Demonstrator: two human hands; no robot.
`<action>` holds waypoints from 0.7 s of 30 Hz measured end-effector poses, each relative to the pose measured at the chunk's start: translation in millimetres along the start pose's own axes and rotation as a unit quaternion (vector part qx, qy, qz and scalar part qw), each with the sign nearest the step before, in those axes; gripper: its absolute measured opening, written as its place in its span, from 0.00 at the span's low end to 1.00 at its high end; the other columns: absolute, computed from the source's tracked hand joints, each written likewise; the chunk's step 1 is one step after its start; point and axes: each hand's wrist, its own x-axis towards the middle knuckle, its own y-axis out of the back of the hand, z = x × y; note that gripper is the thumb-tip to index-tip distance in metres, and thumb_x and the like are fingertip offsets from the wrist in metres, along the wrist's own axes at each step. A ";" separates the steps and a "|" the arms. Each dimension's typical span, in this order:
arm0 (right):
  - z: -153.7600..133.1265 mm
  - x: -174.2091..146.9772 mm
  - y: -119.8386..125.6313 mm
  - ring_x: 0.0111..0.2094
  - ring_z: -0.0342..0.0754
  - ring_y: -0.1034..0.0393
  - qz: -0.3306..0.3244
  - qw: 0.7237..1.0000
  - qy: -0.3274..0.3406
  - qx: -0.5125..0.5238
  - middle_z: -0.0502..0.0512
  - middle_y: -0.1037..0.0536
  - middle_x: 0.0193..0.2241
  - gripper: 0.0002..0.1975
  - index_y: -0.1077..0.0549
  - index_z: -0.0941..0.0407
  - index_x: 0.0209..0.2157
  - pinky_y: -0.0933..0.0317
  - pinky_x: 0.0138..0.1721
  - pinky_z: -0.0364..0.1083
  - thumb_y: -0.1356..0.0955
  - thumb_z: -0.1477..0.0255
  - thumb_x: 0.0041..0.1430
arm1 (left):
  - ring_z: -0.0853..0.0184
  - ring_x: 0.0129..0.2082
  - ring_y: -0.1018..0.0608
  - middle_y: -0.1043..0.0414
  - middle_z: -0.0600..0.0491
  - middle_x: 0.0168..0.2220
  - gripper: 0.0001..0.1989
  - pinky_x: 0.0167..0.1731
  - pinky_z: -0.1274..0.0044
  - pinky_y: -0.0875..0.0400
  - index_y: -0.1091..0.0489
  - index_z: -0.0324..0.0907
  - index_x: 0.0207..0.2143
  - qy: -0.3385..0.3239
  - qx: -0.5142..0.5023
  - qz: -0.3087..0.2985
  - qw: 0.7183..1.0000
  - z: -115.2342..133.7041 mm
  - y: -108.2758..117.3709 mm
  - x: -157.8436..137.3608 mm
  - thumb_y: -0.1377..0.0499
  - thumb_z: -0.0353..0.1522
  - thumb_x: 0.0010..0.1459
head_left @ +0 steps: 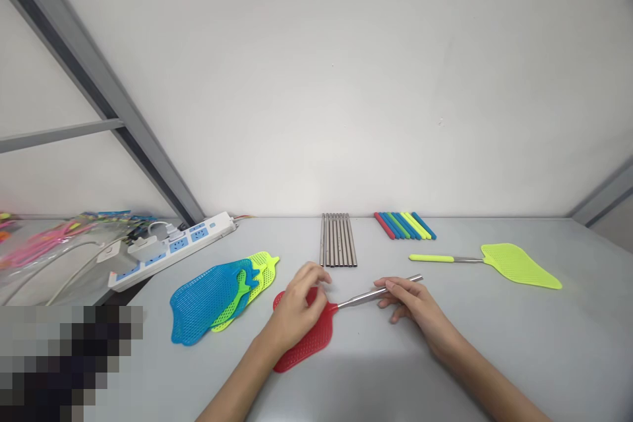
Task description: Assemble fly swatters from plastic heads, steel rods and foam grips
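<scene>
While the left hand lies over the red swatter head with its fingers curled (whether the fingertips actually pinch it, I cannot tell), the right hand grips a metal rod between thumb and fingers. That rod runs out from the neck of the red swatter head, rising to the right past the right hand, where its bare end shows. The red swatter head itself is on the grey table, partly covered by the left hand.

Left of the red swatter head and near it lies an overlapping pile of swatter heads in blue, green and yellow. Just beyond it, slightly to the right, a row of loose rods lies side by side. Farther right, also beyond it, are coloured tubes in red, blue, green and yellow. Well to its right rests a yellow swatter, handle toward the tubes' side. Beyond it to the left sits a white power strip with plugs in it.
</scene>
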 end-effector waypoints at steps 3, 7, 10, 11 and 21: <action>0.6 0.6 -0.5 0.33 0.49 0.34 0.001 1.000 -0.003 -0.003 0.56 0.30 0.29 0.16 0.28 0.56 0.33 0.39 0.24 0.42 0.38 0.60 0.48 | 0.69 0.30 0.33 0.37 0.55 0.29 0.07 0.31 0.77 0.41 0.39 0.43 0.31 0.061 0.089 0.058 0.993 -15.1 16.8 1.8 0.55 0.28 0.53; 2.4 1.0 -1.2 0.33 0.49 0.34 0.011 1.000 -0.001 0.008 0.56 0.30 0.28 0.17 0.28 0.57 0.33 0.39 0.23 0.42 0.38 0.60 0.48 | 0.69 0.21 0.34 0.39 0.57 0.18 0.11 0.21 0.79 0.46 0.38 0.42 0.26 0.159 0.184 0.022 0.970 -36.0 33.6 1.1 0.57 0.35 0.54; 2.3 0.7 -0.6 0.32 0.49 0.34 0.017 1.000 0.004 0.023 0.56 0.30 0.28 0.17 0.28 0.57 0.33 0.39 0.23 0.42 0.38 0.60 0.48 | 0.68 0.20 0.32 0.37 0.55 0.18 0.15 0.20 0.78 0.48 0.37 0.41 0.24 0.206 0.207 0.023 0.956 -39.6 37.8 0.5 0.58 0.38 0.53; 1.9 0.7 0.1 0.32 0.49 0.34 0.018 0.999 0.003 0.029 0.56 0.30 0.29 0.17 0.28 0.57 0.33 0.39 0.23 0.42 0.38 0.60 0.47 | 0.67 0.21 0.31 0.36 0.54 0.18 0.16 0.20 0.78 0.48 0.37 0.41 0.24 0.215 0.208 0.023 0.954 -38.3 37.9 0.6 0.58 0.39 0.53; -2.7 8.9 14.8 0.32 0.49 0.34 0.041 0.999 -0.003 0.032 0.57 0.31 0.29 0.16 0.29 0.57 0.35 0.39 0.22 0.43 0.38 0.61 0.48 | 0.61 0.27 0.27 0.29 0.51 0.23 0.18 0.27 0.76 0.40 0.35 0.42 0.27 0.262 0.165 0.074 0.948 -25.5 31.4 3.4 0.56 0.44 0.50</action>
